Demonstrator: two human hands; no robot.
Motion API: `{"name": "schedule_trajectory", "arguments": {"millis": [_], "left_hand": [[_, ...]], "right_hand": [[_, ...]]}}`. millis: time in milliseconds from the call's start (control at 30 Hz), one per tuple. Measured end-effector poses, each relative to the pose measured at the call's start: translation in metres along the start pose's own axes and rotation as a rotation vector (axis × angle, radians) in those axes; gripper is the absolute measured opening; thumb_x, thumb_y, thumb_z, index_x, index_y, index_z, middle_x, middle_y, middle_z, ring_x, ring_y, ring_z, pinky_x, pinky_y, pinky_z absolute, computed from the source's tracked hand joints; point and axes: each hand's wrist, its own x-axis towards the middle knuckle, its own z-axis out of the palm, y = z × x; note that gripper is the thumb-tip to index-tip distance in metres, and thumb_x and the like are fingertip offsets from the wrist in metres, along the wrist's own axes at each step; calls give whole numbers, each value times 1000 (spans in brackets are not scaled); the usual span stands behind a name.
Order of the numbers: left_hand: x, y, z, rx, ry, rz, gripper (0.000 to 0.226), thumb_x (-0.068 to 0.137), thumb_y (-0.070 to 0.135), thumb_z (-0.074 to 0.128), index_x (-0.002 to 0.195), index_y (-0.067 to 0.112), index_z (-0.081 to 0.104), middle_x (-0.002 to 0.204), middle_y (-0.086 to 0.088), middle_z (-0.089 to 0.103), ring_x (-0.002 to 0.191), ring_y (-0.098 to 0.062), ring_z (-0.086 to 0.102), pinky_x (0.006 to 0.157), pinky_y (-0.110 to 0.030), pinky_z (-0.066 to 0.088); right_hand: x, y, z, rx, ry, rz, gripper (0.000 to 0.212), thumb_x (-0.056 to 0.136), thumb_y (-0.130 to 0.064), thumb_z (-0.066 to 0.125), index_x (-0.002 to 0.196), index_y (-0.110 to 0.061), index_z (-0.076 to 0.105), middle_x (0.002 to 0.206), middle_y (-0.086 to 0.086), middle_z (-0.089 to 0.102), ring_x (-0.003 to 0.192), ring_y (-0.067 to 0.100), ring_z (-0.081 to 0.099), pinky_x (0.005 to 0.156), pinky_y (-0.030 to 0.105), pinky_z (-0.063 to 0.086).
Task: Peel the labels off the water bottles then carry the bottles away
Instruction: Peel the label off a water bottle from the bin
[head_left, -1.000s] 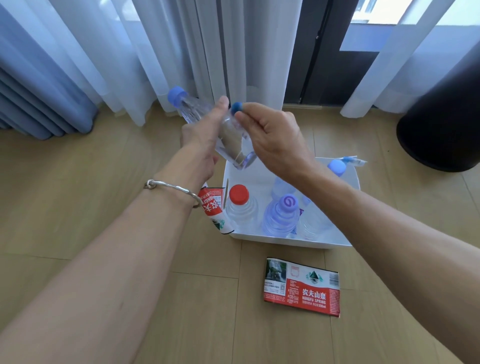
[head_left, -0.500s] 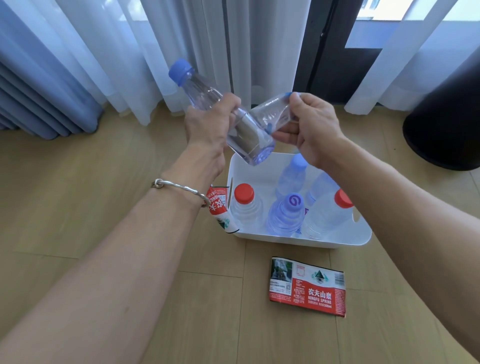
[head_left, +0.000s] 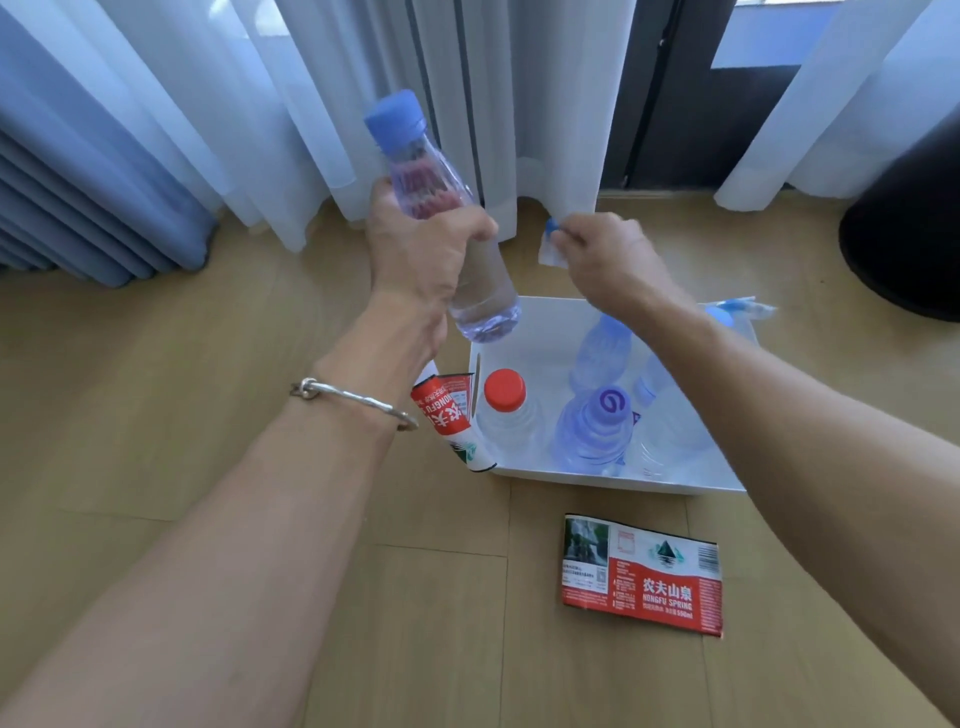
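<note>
My left hand (head_left: 421, 254) grips a clear water bottle (head_left: 441, 208) with a blue cap around its middle, tilted with the cap up and away, above the floor. My right hand (head_left: 602, 260) pinches a thin clear label (head_left: 549, 244) with a blue edge, held apart from the bottle to its right. Below both hands a white bin (head_left: 524, 473) holds several more bottles, one with a red cap (head_left: 505, 388) and others with blue or purple caps (head_left: 609, 401).
A flat red and white label (head_left: 641, 574) lies on the wooden floor in front of the bin. Another red label (head_left: 447, 415) curls against the bin's left side. Curtains (head_left: 260, 114) hang behind; a dark round object (head_left: 904, 228) stands at the right.
My right hand has pulled the clear label off the bottle and moved right, away from it. My left hand has turned the bottle more upright.
</note>
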Motion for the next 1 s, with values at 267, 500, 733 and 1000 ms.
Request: {"name": "schedule_trajectory", "arguments": {"millis": [267,500,733,1000], "left_hand": [[0,-7,-3,124,-56,15,51,62,-6,71,105,13,52,89,-4,60,76,-16,59,61,-23,47],[-1,-8,-4,135,-90,7,60,51,4,69,107,15,53,89,-2,60,75,-13,59,62,-24,48],[-2,-8,-4,191,-109,10,59,65,-7,72,118,8,52,90,-1,57,74,-8,57,61,-18,46],[-5,-6,-5,181,-130,-9,59,65,-9,72,118,9,52,90,-1,59,75,-8,58,63,-21,47]], "right_hand": [[17,10,26,-294,-44,-118,31,101,-29,46,93,-6,66,79,10,57,73,32,52,62,31,34],[22,2,36,-498,-214,-51,29,95,-38,54,108,-17,70,105,11,68,89,31,60,73,34,47],[17,1,33,-689,-396,-72,49,84,-38,71,127,-15,59,120,6,64,109,27,59,90,38,50],[13,10,34,-825,-470,-49,60,83,-48,69,131,-18,51,124,2,61,113,24,57,92,39,43]]}}
